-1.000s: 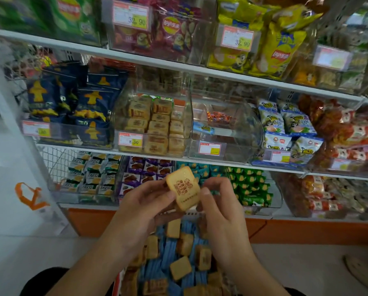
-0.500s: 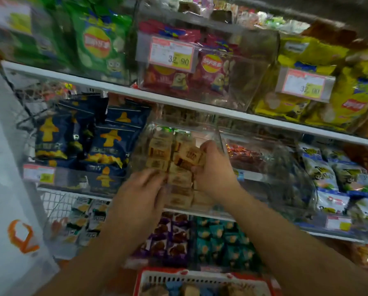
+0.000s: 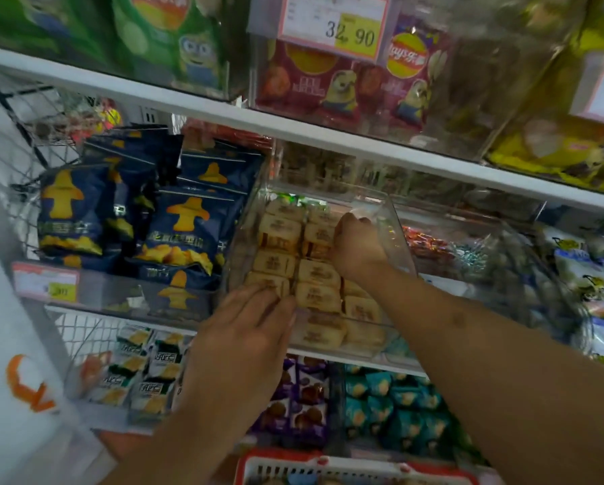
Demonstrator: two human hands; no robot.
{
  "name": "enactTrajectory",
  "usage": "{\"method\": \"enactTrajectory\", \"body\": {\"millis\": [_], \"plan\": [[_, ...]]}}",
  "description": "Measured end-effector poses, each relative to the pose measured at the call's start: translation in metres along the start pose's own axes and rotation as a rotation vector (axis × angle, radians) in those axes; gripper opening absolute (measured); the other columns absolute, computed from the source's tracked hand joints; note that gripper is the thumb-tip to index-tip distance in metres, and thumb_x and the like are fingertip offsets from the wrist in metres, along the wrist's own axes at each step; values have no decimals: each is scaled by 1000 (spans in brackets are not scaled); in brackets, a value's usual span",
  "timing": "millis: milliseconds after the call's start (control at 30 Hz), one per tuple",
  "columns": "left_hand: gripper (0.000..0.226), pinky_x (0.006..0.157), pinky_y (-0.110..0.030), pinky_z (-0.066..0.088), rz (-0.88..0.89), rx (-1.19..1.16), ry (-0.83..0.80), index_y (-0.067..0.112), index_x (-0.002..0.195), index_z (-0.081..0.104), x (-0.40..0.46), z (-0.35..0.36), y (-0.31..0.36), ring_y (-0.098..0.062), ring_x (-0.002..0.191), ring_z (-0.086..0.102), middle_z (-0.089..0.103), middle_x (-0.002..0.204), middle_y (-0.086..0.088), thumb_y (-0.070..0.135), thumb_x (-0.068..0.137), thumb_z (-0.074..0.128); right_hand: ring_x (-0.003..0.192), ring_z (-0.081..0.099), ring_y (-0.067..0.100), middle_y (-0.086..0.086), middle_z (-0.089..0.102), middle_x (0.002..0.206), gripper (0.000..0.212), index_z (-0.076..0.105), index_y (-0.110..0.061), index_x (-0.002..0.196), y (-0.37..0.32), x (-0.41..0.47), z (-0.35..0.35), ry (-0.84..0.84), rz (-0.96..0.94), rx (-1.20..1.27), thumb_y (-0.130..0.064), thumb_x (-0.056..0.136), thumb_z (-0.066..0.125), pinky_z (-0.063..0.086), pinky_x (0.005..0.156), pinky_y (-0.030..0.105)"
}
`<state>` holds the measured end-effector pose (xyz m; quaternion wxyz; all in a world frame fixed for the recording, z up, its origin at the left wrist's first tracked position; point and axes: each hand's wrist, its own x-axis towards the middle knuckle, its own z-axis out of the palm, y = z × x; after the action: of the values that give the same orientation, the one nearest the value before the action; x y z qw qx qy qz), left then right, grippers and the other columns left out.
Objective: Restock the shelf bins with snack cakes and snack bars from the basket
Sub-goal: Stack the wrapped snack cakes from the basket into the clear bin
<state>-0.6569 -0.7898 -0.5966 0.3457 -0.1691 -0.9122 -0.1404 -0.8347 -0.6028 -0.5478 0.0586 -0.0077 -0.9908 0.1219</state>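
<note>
Stocked shelves filling the frame; reaching into clear bin [image 3: 395, 218] at centre. Right hand [image 3: 358, 248] curling fingers onto a snack cake [image 3: 320, 236] at back row, nearer. Left hand [image 3: 244, 330] lying flat-fingered against front cakes; basket [image 3: 258, 467] waiting at bottom.

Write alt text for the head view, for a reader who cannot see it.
A person's two hands reach into a clear shelf bin full of wrapped tan snack cakes: the right hand curls down among the back rows, the left hand lies flat on the front ones. Dark blue snack bags sit left of the bin; a red basket rim shows below.
</note>
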Motion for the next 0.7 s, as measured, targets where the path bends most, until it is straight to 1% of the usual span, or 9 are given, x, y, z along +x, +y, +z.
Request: {"method": "enactTrajectory", "body": {"millis": [133,200,267,333,433,500,600,667,700], "plan": [[25,104,-37,47,1,-20,20,10,115,77,-4,5,-1,-26,111,65,74,109,-7,25,101,63,117,56,37,21,50,131,46,43,-2,132,-2,-11,-4,-27,24,59,-6,91,63,48,82,35],[27,109,-40,47,-13,-43,13,10,118,77,-5,5,-1,-27,112,65,74,110,-8,25,104,60,119,54,37,21,48,133,51,42,-2,135,-5,-25,-14,-41,25,92,-8,90,64,47,81,33],[33,115,-44,43,-6,-68,-45,8,123,74,-4,3,-1,-28,115,63,73,115,-10,27,107,53,119,55,36,20,46,137,56,43,-2,138,-8,-50,-28,1,-4,117,-10,87,66,45,80,30],[40,122,-46,33,-18,-94,-153,9,134,67,-3,-4,-1,-28,126,57,68,128,-8,30,110,42,115,56,35,19,47,137,51,49,-3,133,-10,-83,-40,100,-97,144,-8,85,66,39,77,28],[46,128,-49,18,-20,-132,-250,9,149,51,-11,-16,4,-29,147,37,50,152,-9,22,105,48,101,56,30,13,54,118,31,52,-8,116,-6,-143,-51,241,-272,265,-6,86,59,38,72,32],[56,128,-48,15,17,-122,-282,6,151,46,-32,-23,14,-31,150,31,42,157,-12,13,97,58,88,55,24,7,56,107,28,50,-12,112,7,-191,-50,223,-322,361,-6,85,55,39,64,36],[61,120,-50,33,2,-174,-436,11,155,40,-83,-30,36,-31,145,37,27,165,-7,12,97,57,76,56,11,0,58,99,29,47,-20,113,35,-261,-32,95,-254,427,-5,90,56,44,59,31],[62,103,-42,48,-125,-254,-669,17,159,32,-124,-30,50,-25,134,49,13,168,3,14,101,55,73,54,13,-3,57,91,22,48,-20,112,61,-300,-4,-35,-83,513,-6,97,56,43,58,27],[64,94,-40,50,-191,-256,-791,19,159,30,-145,-29,56,-25,129,53,10,168,4,14,101,56,71,51,14,-3,55,87,14,49,-18,111,76,-316,12,-130,28,561,-9,101,54,42,56,27]]}}
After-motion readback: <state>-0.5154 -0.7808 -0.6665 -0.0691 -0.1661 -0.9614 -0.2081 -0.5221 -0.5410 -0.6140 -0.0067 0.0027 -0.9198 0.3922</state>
